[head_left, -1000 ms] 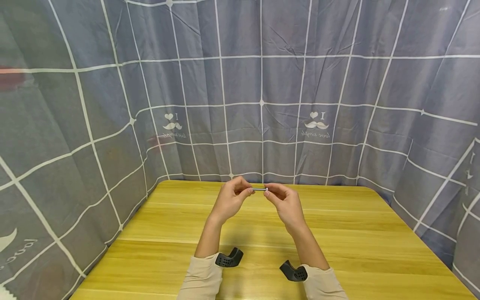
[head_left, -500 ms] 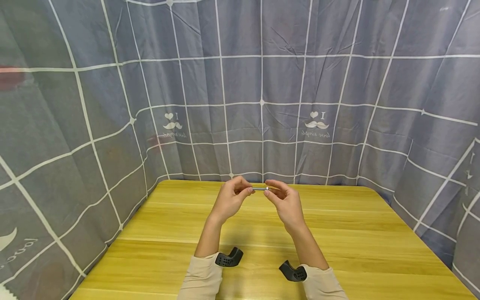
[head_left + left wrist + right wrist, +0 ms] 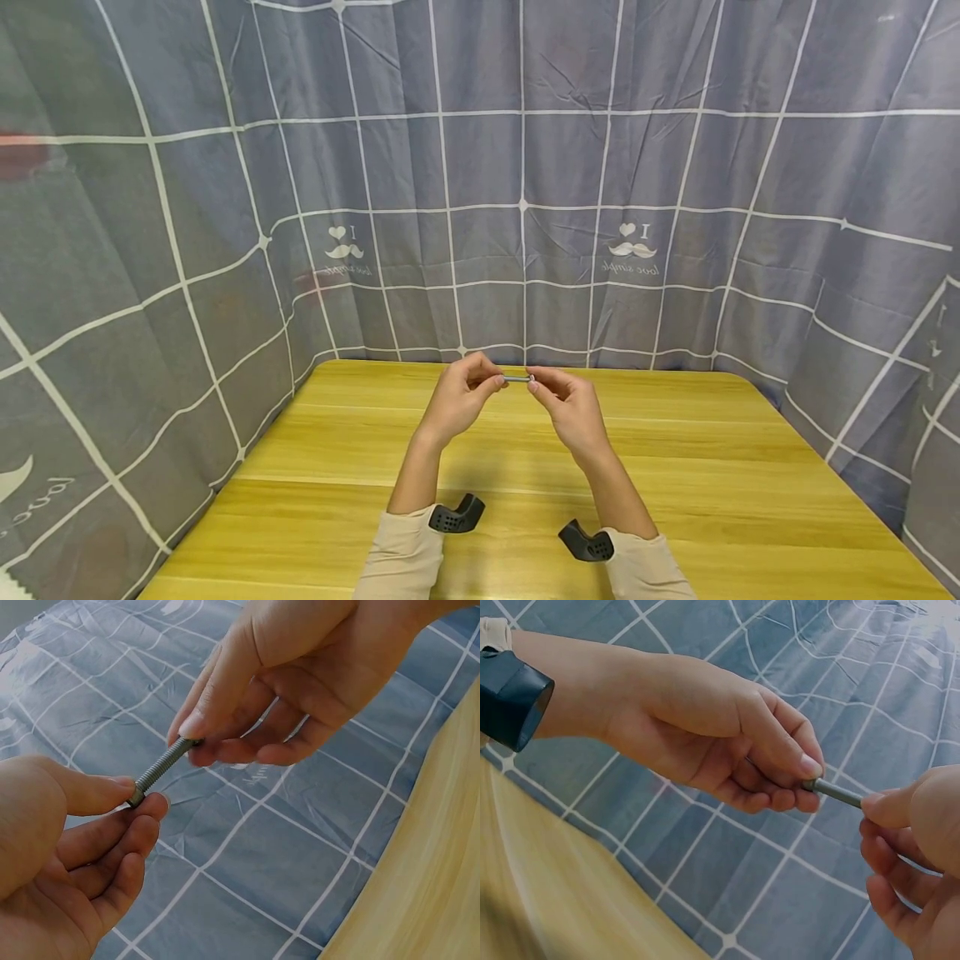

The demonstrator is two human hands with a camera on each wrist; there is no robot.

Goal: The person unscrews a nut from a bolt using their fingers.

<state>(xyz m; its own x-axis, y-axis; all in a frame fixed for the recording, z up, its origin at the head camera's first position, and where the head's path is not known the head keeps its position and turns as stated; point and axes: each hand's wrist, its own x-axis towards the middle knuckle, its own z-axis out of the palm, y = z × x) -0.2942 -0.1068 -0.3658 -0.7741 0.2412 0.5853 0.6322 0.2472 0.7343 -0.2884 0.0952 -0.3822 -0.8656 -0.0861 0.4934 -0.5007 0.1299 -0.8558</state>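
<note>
A grey metal bolt (image 3: 164, 764) with a threaded shank is held roughly level between both hands, above the far part of the table. My left hand (image 3: 459, 402) pinches its thicker end between thumb and fingertips, as the left wrist view shows. At the opposite end, my right hand (image 3: 576, 412) pinches with thumb and index finger. A small bright piece (image 3: 532, 378) shows at that right end in the head view, mostly covered by the fingertips. Its kind I cannot tell. The other right fingers curl loosely below the bolt.
A yellow wood-grain table (image 3: 337, 533) lies under both arms. Grey curtains (image 3: 480, 167) with white grid lines hang behind it and at both sides. Each forearm wears a black wrist mount (image 3: 588, 543) at its pale sleeve.
The right index finger lifted off the bolt's end half a second ago and is now back down on it. My left hand and the bolt have stayed nearly still.
</note>
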